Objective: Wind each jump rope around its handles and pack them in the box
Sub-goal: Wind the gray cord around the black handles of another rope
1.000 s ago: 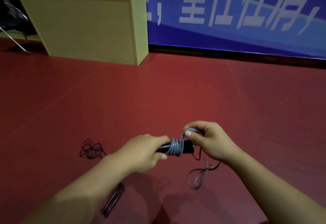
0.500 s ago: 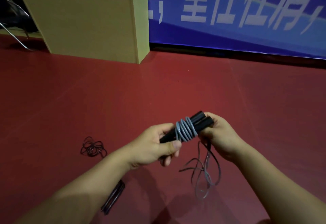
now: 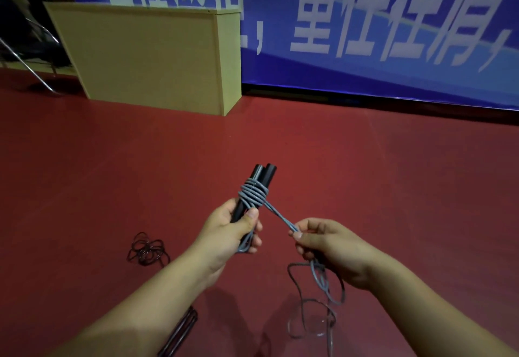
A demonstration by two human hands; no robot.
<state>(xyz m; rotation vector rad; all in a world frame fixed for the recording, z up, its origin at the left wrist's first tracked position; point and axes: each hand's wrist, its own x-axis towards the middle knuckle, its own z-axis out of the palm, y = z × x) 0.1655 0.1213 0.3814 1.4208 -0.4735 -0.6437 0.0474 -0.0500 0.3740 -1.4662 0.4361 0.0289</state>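
Grey rope (image 3: pixel 253 194) is wound in several turns round a pair of black handles (image 3: pixel 259 182), held side by side and tilted up and away over the red floor (image 3: pixel 309 146). Left hand (image 3: pixel 229 230) grips the handles' lower end, fingers curled round them, thumb lying along the front; a short loop of rope pokes out under this grip. Right hand (image 3: pixel 325 244) pinches the rope's doubled free strand between thumb and forefinger, strand taut from the coil down to the pinch. Slack rope hangs below the right hand in loose loops reaching toward the floor. A second rope (image 3: pixel 146 250), dark, lies tangled on the floor left of the left forearm, with dark handles (image 3: pixel 179 331) near the bottom edge, partly hidden by that arm. Tan wooden box (image 3: pixel 146 58) stands well apart at the back, against a blue banner (image 3: pixel 365 19).
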